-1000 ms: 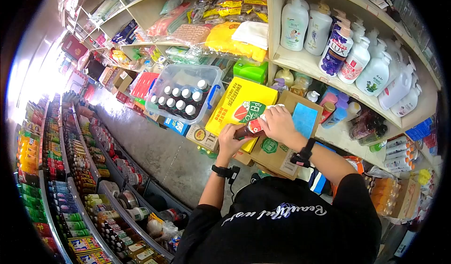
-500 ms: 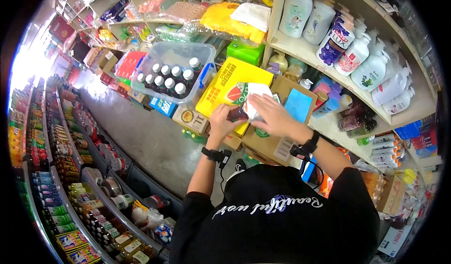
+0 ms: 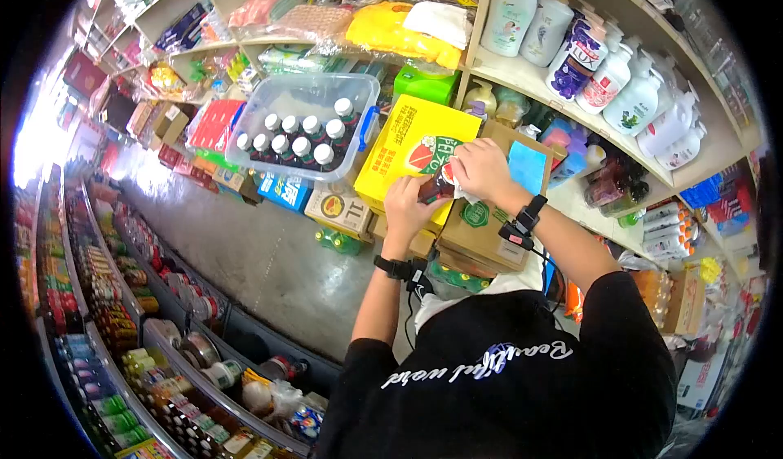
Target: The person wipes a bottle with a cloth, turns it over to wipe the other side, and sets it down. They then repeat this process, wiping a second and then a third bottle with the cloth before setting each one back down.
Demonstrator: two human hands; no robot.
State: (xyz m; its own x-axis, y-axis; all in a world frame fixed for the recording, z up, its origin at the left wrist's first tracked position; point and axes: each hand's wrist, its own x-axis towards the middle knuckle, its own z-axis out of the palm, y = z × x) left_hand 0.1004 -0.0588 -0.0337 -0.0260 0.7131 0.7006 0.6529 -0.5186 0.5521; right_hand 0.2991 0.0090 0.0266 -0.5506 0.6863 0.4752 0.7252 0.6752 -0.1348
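Observation:
My left hand (image 3: 408,204) is closed around a dark bottle (image 3: 436,188) with a red and white label, held tilted above the yellow carton (image 3: 400,137). At the bottle's other end is my right hand (image 3: 483,169), its fingers curled over the bottle. A bit of white cloth (image 3: 462,191) shows beneath those fingers; most of it is hidden. Beyond the left hand stands a clear plastic tub (image 3: 359,145) with blue handles. Several dark bottles with white caps (image 3: 302,146) are upright inside it.
Under my right forearm lies a brown cardboard box (image 3: 481,235) with a blue sheet (image 3: 526,168) on it. Pump bottles (image 3: 577,55) line the shelf at right. Drink racks (image 3: 155,328) run along the left, beside the grey floor (image 3: 245,247).
The white cloth lay spread over the bottle under my flat right hand; now those fingers are curled and less cloth shows. The bottle's label is now visible. The view has shifted slightly.

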